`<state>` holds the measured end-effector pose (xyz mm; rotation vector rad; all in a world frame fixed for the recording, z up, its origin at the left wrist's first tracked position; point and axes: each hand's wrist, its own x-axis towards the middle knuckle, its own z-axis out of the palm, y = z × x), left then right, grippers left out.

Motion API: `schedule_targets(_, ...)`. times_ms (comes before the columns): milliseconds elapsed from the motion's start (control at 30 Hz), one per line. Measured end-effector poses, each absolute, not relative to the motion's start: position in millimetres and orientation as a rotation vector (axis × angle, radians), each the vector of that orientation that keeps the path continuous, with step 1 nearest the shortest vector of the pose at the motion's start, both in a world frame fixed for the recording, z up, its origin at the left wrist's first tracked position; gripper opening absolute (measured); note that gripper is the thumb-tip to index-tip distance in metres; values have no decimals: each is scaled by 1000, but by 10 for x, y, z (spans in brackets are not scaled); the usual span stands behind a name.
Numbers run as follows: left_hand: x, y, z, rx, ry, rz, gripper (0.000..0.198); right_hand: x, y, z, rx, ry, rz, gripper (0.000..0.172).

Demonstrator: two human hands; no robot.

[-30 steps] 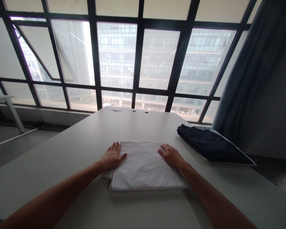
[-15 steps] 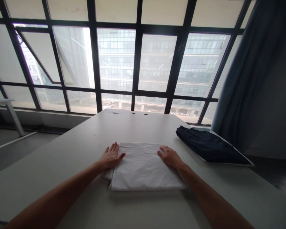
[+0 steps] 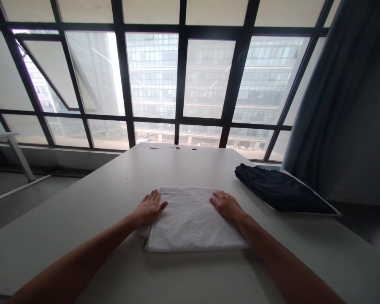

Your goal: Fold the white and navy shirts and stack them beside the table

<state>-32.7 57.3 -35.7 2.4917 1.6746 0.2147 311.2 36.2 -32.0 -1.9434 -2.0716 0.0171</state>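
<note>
A folded white cloth (image 3: pixel 190 223) lies flat on the white table (image 3: pixel 114 190), with faint creases over its top and a layer poking out at its lower left. My left hand (image 3: pixel 149 208) rests on the cloth's left edge, thumb on the fabric and the other fingers stretched forward. On the opposite edge lies my right hand (image 3: pixel 227 205), palm down, its fingertips on the upper right part of the cloth. Neither hand grips anything. The undersides of both hands are hidden.
Dark folded fabric (image 3: pixel 280 190) lies at the table's right edge, on something thin and white. A thin white sheet (image 3: pixel 160 146) is at the far edge, near two dark round holes. Beyond stand large windows, a curtain (image 3: pixel 329 105) and another table (image 3: pixel 3 136).
The camera view has shifted slightly. Both hands keep nearly the same places on the cloth, which looks unchanged.
</note>
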Motion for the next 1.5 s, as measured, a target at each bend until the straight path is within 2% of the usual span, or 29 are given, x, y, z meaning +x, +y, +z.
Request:
schedule_targets(267,-302,617,-346,2507,1651,107,86,3082,324,-271,-1961,-2054,1,48)
schedule_targets(400,-200,490,-243,2565,1670,242,82,2984,268,-198,-1817,-2038,-113,45)
schedule_targets(500,-24,247,-225,2675,1446,377,80,2837,225,-182,-1715,-2082,-95,47)
schedule_targets(667,184,-49,-274,2807,1097,224,79,2692,211,-266,-1798,-2244,94,58)
schedule_targets(1100,-53,317,-323,2675,1375,187,90,2748,301,-266,-2018,-2271,189,68)
schedule_targets(1500,-165,526,-240,2516,1569,65,80,2747,251,-247,-2097,-2227,188,71)
